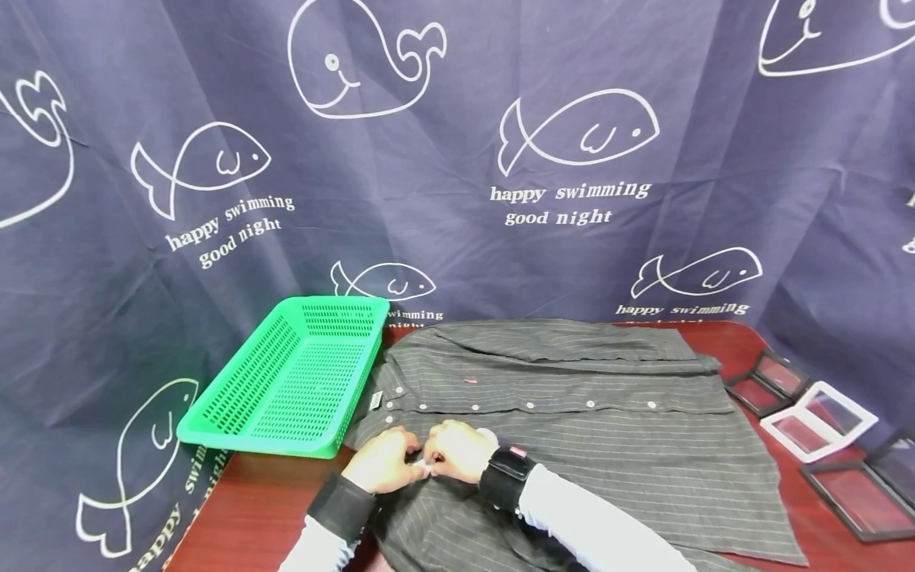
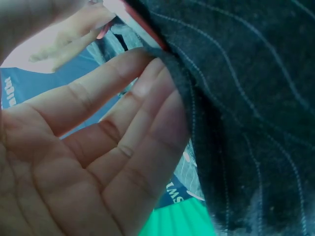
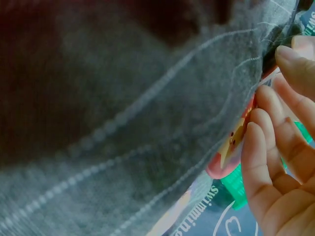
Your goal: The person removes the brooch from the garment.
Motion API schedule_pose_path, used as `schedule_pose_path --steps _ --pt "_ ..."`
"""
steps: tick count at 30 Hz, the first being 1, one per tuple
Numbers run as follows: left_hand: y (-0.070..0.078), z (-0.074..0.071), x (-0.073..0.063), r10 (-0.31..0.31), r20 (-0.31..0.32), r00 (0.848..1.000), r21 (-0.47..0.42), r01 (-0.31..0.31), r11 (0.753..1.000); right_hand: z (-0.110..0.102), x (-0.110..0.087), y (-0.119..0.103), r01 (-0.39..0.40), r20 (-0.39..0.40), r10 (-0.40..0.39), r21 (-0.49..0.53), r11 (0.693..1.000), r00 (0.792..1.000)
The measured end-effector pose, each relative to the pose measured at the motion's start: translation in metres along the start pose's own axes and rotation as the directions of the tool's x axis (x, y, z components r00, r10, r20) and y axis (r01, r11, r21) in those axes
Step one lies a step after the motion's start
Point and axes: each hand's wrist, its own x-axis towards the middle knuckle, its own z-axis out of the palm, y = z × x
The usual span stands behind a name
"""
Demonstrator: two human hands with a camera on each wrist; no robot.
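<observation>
A dark grey pinstriped button-up shirt (image 1: 572,469) lies spread out, its collar end towards the basket. My left hand (image 1: 386,462) pinches the near part of the shirt below the collar; in the left wrist view its fingers (image 2: 142,132) press against the cloth's edge. My right hand (image 1: 457,451) pinches the same spot, its fingertips close to the left ones. A small white piece (image 1: 423,467) shows between the hands. In the right wrist view a red, yellow and pink piece (image 3: 231,147) sits by the fingers, partly behind the cloth; its kind is unclear.
A green plastic basket (image 1: 329,449) stands left of the shirt on the red table (image 1: 250,508). Several square frame-like cases, one a white case (image 1: 818,421), lie open at the right edge. A dark curtain (image 1: 457,159) with whale and fish prints hangs behind.
</observation>
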Motion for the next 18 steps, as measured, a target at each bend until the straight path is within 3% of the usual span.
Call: schedule_pose_path --steps 11,18 --pt "-0.005 0.012 0.0 -0.013 -0.027 1.0 0.062 0.015 0.998 0.006 0.0 0.005 0.137 -0.048 -0.137 0.009 0.991 0.989" --pt "-0.004 0.012 0.001 -0.032 -0.018 0.999 0.081 0.033 0.996 0.005 -0.001 0.001 0.104 -0.036 -0.104 -0.013 0.995 0.994"
